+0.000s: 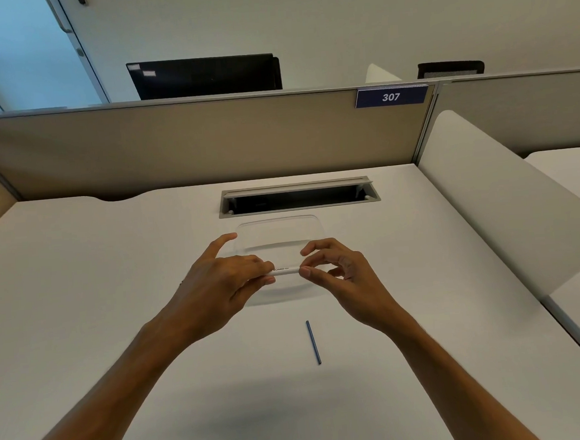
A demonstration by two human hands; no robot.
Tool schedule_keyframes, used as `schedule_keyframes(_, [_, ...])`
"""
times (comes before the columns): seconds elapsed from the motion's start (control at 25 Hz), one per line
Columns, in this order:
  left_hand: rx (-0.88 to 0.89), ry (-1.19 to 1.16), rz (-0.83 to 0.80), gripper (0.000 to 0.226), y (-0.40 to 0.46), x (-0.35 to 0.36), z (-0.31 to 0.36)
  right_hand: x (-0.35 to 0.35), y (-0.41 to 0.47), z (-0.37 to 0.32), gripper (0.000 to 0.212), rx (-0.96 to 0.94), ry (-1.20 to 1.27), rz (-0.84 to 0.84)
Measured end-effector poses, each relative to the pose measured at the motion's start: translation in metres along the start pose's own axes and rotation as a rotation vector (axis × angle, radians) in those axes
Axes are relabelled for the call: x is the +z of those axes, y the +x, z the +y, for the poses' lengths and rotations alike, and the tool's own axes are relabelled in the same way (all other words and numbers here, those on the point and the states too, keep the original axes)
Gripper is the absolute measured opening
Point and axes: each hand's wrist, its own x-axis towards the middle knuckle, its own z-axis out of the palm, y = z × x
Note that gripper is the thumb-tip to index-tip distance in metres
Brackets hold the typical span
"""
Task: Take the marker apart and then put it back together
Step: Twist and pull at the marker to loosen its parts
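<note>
Marker barrel (285, 271) | pinched by left hand (217, 280) and right hand (340, 271) grips | ink core (313, 342) lies on counter (115, 300) | step: apart; next, likely reinsert core.

We note a white desk (113, 266), with a cable slot (299, 197) recessed at its far edge. A clear tray (279, 231) rests flat just before the slot. Nearer us, apart from the tray, lies a thin blue rod (313, 342).
</note>
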Motion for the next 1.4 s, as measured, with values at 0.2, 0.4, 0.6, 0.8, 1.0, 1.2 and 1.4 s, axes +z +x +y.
schedule_keyframes(0.2, [-0.004,0.004,-0.001,0.032,0.000,-0.001,0.000,0.001,-0.001,-0.004,0.012,0.004,0.037,0.027])
schedule_keyframes(0.4, [0.002,0.010,0.008,0.030,0.000,-0.003,0.000,0.006,-0.002,-0.008,0.032,0.019,0.006,0.049])
schedule_keyframes(0.6, [-0.004,0.039,0.010,0.028,-0.001,-0.005,-0.001,0.004,-0.001,-0.005,0.019,0.000,-0.014,0.013])
schedule_keyframes(0.8, [-0.011,0.053,0.008,0.031,-0.001,-0.004,0.001,0.003,-0.001,-0.003,0.009,-0.017,-0.025,0.035])
schedule_keyframes(1.0, [0.010,0.049,0.009,0.028,0.001,-0.004,0.006,0.016,-0.001,-0.008,0.037,0.016,-0.075,0.110])
schedule_keyframes(1.2, [0.017,0.043,0.013,0.029,-0.001,-0.006,0.011,0.031,0.005,-0.012,0.053,0.075,0.031,0.207])
schedule_keyframes(1.4, [0.035,0.018,0.013,0.029,-0.002,-0.009,0.010,0.038,0.008,-0.014,0.056,0.109,0.107,0.253])
